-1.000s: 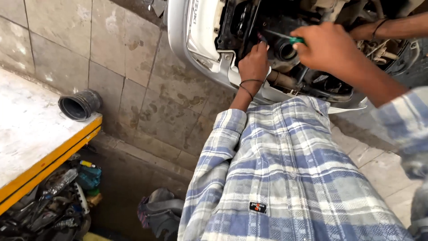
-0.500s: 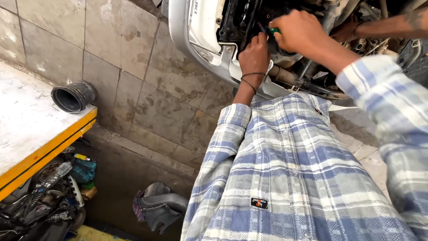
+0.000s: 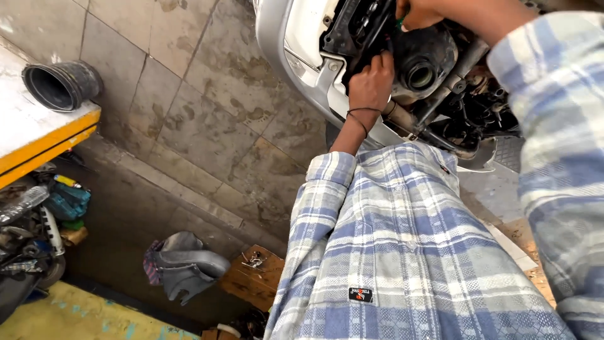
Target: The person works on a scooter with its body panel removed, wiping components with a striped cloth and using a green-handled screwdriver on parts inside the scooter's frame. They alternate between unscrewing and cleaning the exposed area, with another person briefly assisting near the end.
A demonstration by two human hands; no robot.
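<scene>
Hands up in the vehicle's front end.
My left hand (image 3: 371, 79) is closed on a black bracket (image 3: 352, 31) behind the silver bumper (image 3: 277, 44); right hand (image 3: 418, 11) pinches a green-handled tool (image 3: 399, 21). Bracket looks stiff, greasy, so I'd grip its edge.

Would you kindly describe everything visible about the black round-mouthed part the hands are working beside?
The black housing looks like matte moulded plastic, bulbous, with a ribbed round opening facing the camera. It hangs under the vehicle, behind the silver bumper. The left hand rests against its left side; the right hand is just above it, holding something green.
</scene>
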